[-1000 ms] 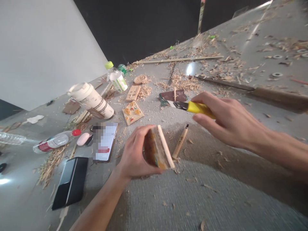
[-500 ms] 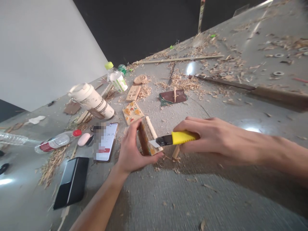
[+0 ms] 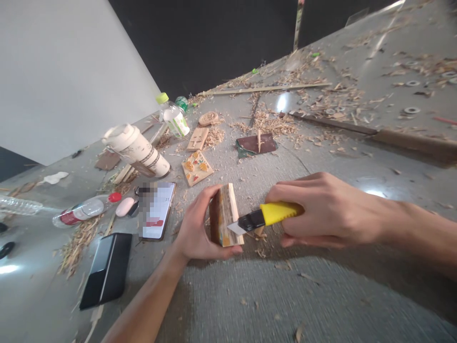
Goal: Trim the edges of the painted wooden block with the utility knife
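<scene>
My left hand [image 3: 200,226] is closed around a small wooden block [image 3: 231,209], fingers at its far end and thumb at its near end. The block stands tilted, with a pale edge and a darker, stained face. A yellow and black utility knife [image 3: 282,213] is gripped in my right hand [image 3: 324,209]. Its blade [image 3: 235,228] points left and lies at the block's near right edge. Behind the block rests a wooden square with orange and red patches [image 3: 197,168]. A carved wooden piece [image 3: 197,139] and a round carved disc [image 3: 208,118] lie farther back.
On the left are a phone [image 3: 159,212], a black case [image 3: 106,270], a red-capped bottle [image 3: 85,210] and a beige tumbler [image 3: 137,150]. Behind stands a green-capped bottle [image 3: 174,119]. Wood shavings [image 3: 271,123] surround sandpaper [image 3: 250,144]; a long dark bar [image 3: 339,121] lies right.
The block and both hands have shifted slightly toward me. The block has turned a little in my left hand, and the knife has moved with it, blade still at its edge.
</scene>
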A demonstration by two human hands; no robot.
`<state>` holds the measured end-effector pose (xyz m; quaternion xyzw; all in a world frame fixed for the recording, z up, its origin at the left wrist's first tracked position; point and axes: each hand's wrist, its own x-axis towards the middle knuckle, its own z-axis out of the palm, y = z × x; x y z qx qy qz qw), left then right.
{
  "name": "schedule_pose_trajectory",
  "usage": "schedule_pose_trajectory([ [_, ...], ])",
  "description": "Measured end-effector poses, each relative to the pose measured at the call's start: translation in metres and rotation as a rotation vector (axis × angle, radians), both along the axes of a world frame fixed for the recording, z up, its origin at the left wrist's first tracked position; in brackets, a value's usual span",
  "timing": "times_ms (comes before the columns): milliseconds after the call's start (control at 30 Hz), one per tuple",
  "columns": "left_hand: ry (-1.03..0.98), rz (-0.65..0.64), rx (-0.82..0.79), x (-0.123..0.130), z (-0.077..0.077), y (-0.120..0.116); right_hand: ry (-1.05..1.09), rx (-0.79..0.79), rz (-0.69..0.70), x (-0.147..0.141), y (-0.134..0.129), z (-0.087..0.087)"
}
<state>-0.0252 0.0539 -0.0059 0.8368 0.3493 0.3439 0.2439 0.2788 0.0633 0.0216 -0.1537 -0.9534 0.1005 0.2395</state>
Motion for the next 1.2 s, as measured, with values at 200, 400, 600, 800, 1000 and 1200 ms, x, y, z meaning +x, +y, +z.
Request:
schedule_pose_trajectory([
  [200,-0.068,0.005,0.034,-0.002,0.000,-0.004,0.116,0.026,-0.237,-0.008,-0.008,-0.003],
  [400,-0.042,-0.024,0.097,0.000,0.005,-0.007,0.112,0.276,-0.418,0.019,0.019,-0.006],
  [600,-0.029,0.045,0.031,-0.004,-0.002,0.003,0.153,0.200,-0.272,0.020,0.018,-0.002],
  [800,0.006,0.041,0.040,-0.008,0.000,0.007,0.012,0.128,-0.053,-0.009,-0.011,0.001],
  [1000,0.032,0.026,0.059,-0.006,0.002,0.003,-0.014,0.102,0.009,-0.009,-0.011,0.002],
  [1200,-0.002,-0.033,0.103,-0.004,0.004,-0.007,0.049,0.238,-0.237,0.002,0.002,0.001],
])
